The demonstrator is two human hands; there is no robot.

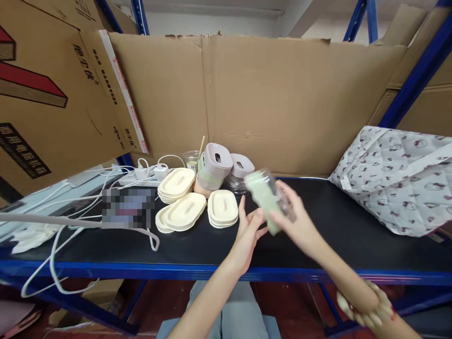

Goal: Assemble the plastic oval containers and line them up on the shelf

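My right hand (293,214) is wrapped round a clear and pale green container (263,193), which is tilted and blurred by motion above the black table. My left hand (249,226) is just left of it, fingers apart, near the container's lower part; whether it touches is hard to tell. Stacked cream lids (223,207) lie left of my hands, with more cream lids (185,212) and another cream stack (176,182) further left. Behind them a pale lilac-lidded container stack (216,162) stands beside a second lilac-lidded stack (242,165).
A clear cup (191,160) with a stick stands at the back. White cables (84,221) and a power strip (130,179) spread over the left. A quilted bag (402,179) sits at the right. Cardboard (268,103) walls the back; a blue rail (176,271) edges the table.
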